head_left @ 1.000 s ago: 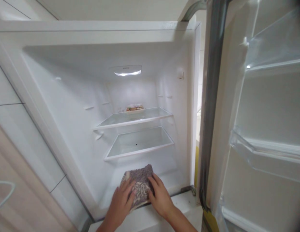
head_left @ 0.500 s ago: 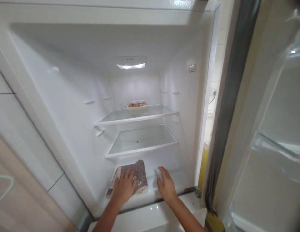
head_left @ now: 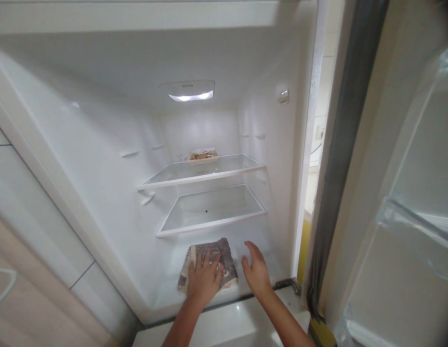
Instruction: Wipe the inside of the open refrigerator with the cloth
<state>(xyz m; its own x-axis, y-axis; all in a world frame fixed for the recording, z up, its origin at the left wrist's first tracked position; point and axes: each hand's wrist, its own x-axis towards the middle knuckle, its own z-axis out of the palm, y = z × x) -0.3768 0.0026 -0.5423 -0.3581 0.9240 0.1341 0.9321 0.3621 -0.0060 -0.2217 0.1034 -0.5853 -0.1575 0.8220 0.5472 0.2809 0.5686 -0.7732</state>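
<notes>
A folded brown-and-cream patterned cloth (head_left: pixel 227 255) lies on the white floor of the open fridge (head_left: pixel 166 294). My left hand (head_left: pixel 205 277) rests flat on top of it, fingers spread. To the right of the cloth, my right hand (head_left: pixel 256 270) hovers near the fridge floor, apart from the cloth. Its thumb stands away from the fingers and nothing is in it. Part of the cloth is hidden under my left hand.
Two glass shelves sit above: the lower shelf (head_left: pixel 213 207) and the upper shelf (head_left: pixel 162 176), which bears a wrapped food tray (head_left: pixel 203 155) at the back. The fridge door (head_left: pixel 368 231) with clear bins stands open at right. A tiled wall (head_left: pixel 39 212) is at left.
The cloth has slid to the right across the fridge floor under my left hand. My right hand has shifted slightly right and farther in. The camera view has moved a little closer.
</notes>
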